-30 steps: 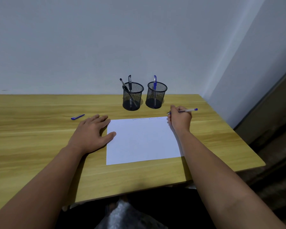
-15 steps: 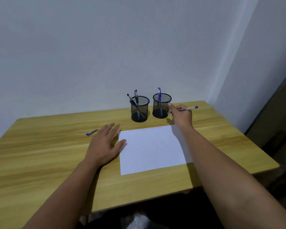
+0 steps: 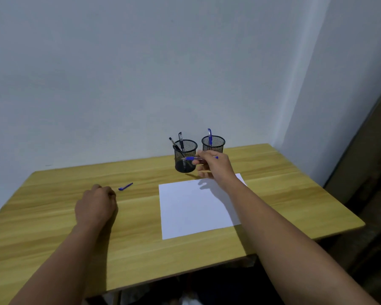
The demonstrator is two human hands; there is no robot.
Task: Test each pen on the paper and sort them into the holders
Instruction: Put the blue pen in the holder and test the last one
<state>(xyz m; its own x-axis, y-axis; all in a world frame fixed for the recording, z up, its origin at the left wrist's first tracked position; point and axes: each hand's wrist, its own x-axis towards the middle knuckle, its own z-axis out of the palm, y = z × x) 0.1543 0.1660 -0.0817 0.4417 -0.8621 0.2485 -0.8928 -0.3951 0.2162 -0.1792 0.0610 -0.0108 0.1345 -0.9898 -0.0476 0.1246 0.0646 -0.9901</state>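
In the head view the task looks close to finished: two black pens stand in the left holder (image 3: 185,155) and one blue pen in the right holder (image 3: 213,143). The right hand (image 3: 213,165) pinches a fourth pen (image 3: 196,158) above the paper (image 3: 196,208), just before the holders, not yet sorted. The left hand (image 3: 96,204) rests on the tabletop (image 3: 53,216) with fingers curled, holding nothing, near one blue cap (image 3: 125,186)
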